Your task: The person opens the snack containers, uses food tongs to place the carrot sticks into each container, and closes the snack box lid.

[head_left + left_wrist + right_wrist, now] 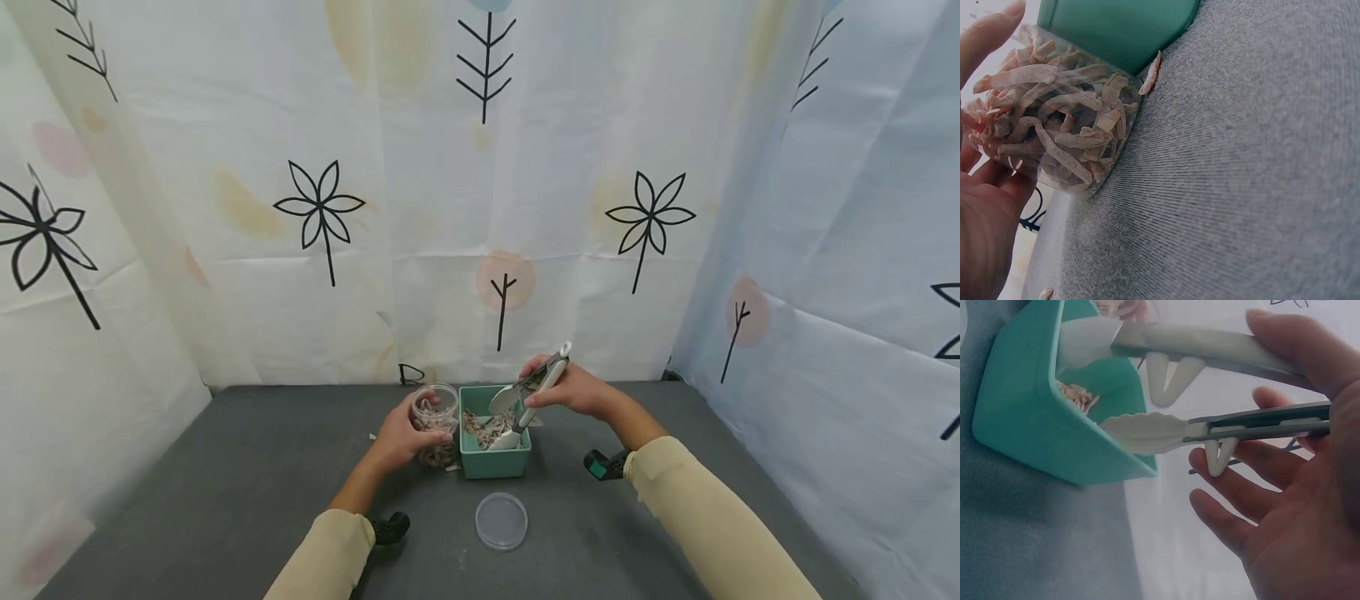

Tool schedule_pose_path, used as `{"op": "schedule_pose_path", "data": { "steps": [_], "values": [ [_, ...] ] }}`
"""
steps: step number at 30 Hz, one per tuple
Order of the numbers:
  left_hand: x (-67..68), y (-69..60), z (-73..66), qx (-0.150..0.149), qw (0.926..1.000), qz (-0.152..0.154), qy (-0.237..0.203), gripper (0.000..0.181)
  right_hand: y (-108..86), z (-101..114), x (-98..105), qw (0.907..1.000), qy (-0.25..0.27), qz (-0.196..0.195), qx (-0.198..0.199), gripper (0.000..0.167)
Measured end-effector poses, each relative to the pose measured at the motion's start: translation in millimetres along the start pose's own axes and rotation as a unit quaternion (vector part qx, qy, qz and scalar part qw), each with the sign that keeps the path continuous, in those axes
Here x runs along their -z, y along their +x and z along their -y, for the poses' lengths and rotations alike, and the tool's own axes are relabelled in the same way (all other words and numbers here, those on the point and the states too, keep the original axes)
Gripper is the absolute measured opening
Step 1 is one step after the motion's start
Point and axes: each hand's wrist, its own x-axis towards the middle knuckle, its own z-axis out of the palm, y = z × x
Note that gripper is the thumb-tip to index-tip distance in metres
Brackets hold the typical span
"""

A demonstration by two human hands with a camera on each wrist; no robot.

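My left hand (401,439) grips a clear plastic jar (438,455), thumb on the near side. Pale, wrinkled dried strips (1066,131) fill the jar's lower part in the left wrist view, and its top is uncovered. Against its right stands a green rectangular bin (495,465) holding a loose heap of similar pieces (480,427). My right hand (576,392) holds metal tongs (1222,350) with white tips, thumb on one arm and fingers by the other. The spread tips reach into the bin; whether they touch any pieces cannot be made out.
A round translucent lid (501,522) lies on the dark grey table (247,492) in front of the bin. One stray strip (1150,74) lies beside the jar's base, and another small piece (1046,294) lies farther off. A patterned white curtain (420,317) stands behind the table.
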Motion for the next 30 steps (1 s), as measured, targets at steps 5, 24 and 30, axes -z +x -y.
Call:
{"op": "schedule_pose_path", "data": {
  "steps": [5,24,30],
  "values": [
    [-4.8,6.1,16.1,-0.002,1.0000,-0.008,0.004,0.074,-2.8,-1,-1,0.9990,-0.040,-0.015,0.014,0.042],
    [-7.2,16.1,38.8,0.003,0.9998,-0.018,0.004,0.073,-11.0,-10,-37,0.9833,-0.080,-0.162,0.027,0.032],
    [-6.6,14.8,37.6,0.001,0.9999,-0.013,0.002,0.074,-18.7,12,-48,0.9780,-0.065,-0.196,0.028,0.025]
  ]
}}
